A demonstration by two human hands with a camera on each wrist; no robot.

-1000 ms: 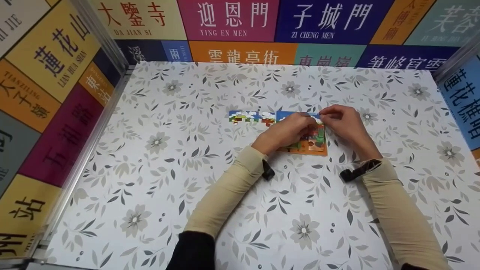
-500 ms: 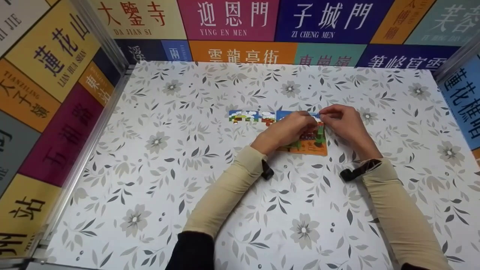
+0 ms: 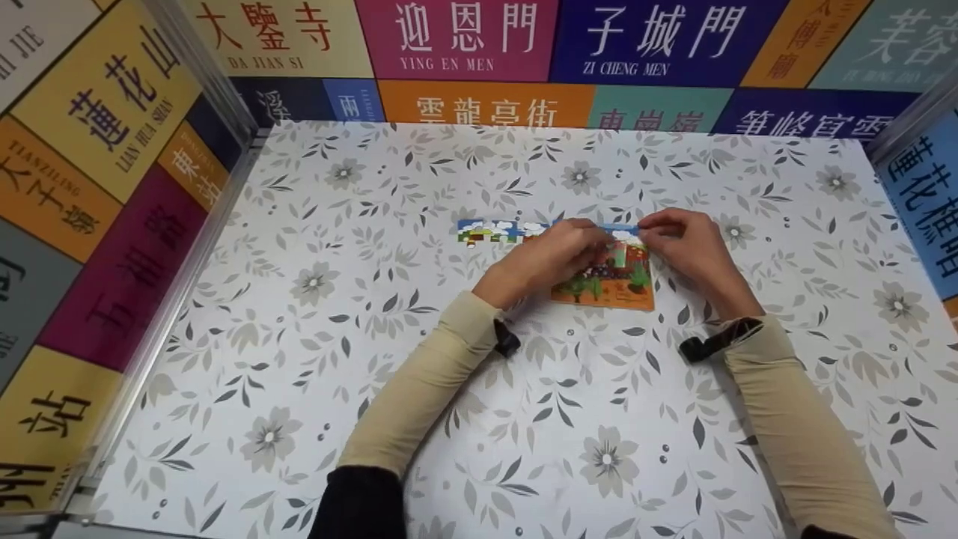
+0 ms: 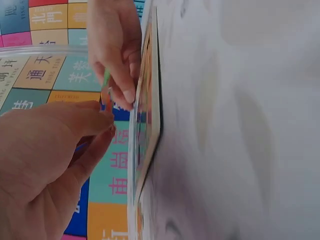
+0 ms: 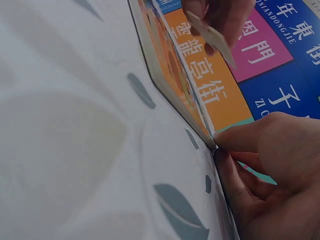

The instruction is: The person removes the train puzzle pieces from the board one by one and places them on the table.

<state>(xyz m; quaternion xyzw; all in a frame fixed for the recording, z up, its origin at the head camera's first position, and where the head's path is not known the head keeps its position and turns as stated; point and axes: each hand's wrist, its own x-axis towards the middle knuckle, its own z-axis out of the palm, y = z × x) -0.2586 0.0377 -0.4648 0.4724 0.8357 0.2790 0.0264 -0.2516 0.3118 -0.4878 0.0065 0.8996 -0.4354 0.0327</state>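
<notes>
A small rectangular jigsaw puzzle board, with a blue sky and orange ground picture, lies flat on the table. My left hand is above its left part and pinches a puzzle piece between thumb and fingers. That piece is tilted and held clear of the board in the right wrist view. At the board's far right corner, my right hand pinches the edge with thumb and forefinger. Part of the board's top and left side is hidden behind the left hand.
Left of the board lies a row of joined puzzle pieces with clouds, partly covered by the left hand. The table has a white floral cover. Colourful panels with Chinese lettering stand along the back and sides.
My left hand has drawn back to the left with the piece, uncovering more of the board's middle and right. The right hand has stayed at the corner.
</notes>
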